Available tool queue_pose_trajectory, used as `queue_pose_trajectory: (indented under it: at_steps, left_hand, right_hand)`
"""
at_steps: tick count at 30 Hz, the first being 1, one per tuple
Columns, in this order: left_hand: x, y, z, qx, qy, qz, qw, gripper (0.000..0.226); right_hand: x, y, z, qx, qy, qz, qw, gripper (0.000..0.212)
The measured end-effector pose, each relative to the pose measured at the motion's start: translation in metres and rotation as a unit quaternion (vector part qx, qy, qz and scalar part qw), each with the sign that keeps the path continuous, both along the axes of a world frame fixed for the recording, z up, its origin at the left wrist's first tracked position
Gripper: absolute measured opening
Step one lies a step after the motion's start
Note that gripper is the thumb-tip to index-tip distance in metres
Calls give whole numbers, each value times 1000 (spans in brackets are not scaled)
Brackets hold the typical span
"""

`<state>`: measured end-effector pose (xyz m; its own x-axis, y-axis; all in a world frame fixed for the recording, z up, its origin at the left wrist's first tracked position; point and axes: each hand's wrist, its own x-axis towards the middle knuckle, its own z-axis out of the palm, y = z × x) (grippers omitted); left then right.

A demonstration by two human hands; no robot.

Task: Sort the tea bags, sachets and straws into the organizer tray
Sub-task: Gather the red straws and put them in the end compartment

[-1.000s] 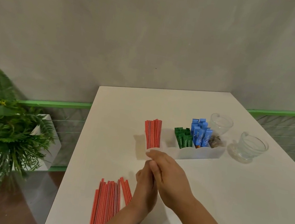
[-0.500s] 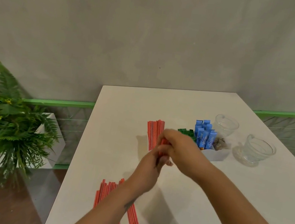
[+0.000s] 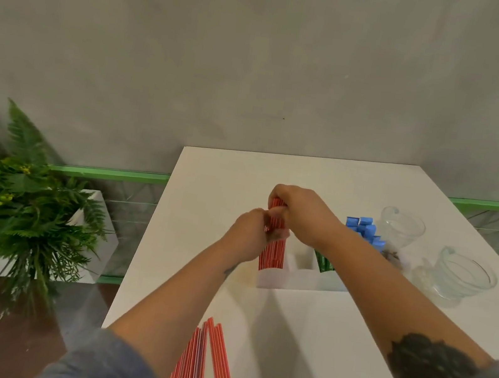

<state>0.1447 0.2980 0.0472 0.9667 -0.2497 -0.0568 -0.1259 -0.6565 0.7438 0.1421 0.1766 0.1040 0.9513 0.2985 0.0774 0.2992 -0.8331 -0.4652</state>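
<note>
The standing red straws [image 3: 272,252] are in the left end compartment of the white organizer tray [image 3: 291,283], at the centre of the frame. The right hand [image 3: 300,215] curls over their tops and grips them. The left hand [image 3: 248,238] pinches the same bundle from the left. Green sachets [image 3: 324,264] and blue sachets [image 3: 365,229] stand in compartments further right. More loose straws [image 3: 197,371] lie on the white table [image 3: 346,353], bottom centre. Two glass cups [image 3: 458,276] stand at the right.
</note>
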Motion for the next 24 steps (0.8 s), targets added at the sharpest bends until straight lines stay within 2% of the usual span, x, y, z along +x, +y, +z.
queue_pose_trajectory:
  at_steps: [2, 6, 10, 15, 24]
  left_hand:
    - [-3, 3, -6, 9, 10, 12, 1000, 28]
    - [-7, 9, -16, 17, 4, 53, 998, 38]
    - [-6, 9, -20, 35, -5, 90, 995, 32]
    - [-2, 3, -19, 50, -67, 84, 993, 28]
    - [4, 3, -24, 86, -108, 101, 985, 72]
  right_hand:
    - [4, 1, -12, -1, 36, 10, 999, 10]
    - [9, 1, -34, -5, 88, 14, 996, 12]
    - [14, 1, -44, 7, 65, -16, 998, 17]
    - [19, -6, -52, 17, 11, -39, 999, 35]
    - [17, -15, -65, 33, 6, -128, 991, 52]
